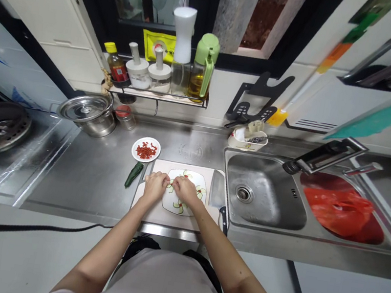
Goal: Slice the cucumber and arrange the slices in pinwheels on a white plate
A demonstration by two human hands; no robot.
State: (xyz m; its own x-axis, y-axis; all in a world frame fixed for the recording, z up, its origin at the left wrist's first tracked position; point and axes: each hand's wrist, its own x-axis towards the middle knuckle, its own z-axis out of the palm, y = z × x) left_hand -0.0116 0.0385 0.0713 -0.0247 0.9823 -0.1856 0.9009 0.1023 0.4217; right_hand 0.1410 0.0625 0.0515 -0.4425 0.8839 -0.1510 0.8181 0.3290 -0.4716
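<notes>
My left hand (155, 186) and my right hand (184, 189) meet over the left part of a white square plate (169, 202). Both have their fingers pinched together close to a cucumber slice arrangement at the plate's left side; anything between the fingertips is too small to make out. Thin cucumber slices (180, 207) lie on the plate in flower-like groups with small red bits. Under the plate is a pale cutting board (154, 217). A cleaver (217, 189) with a black handle rests on the board's right side. A dark green cucumber piece (133, 175) lies left of the board.
A small white dish (134, 149) holds red berries behind the cucumber piece. A lidded steel pot (97, 121) and a red-capped jar (125, 118) stand farther left. The sink (265, 197) is on the right, with a red plastic bag (340, 214) in its second basin.
</notes>
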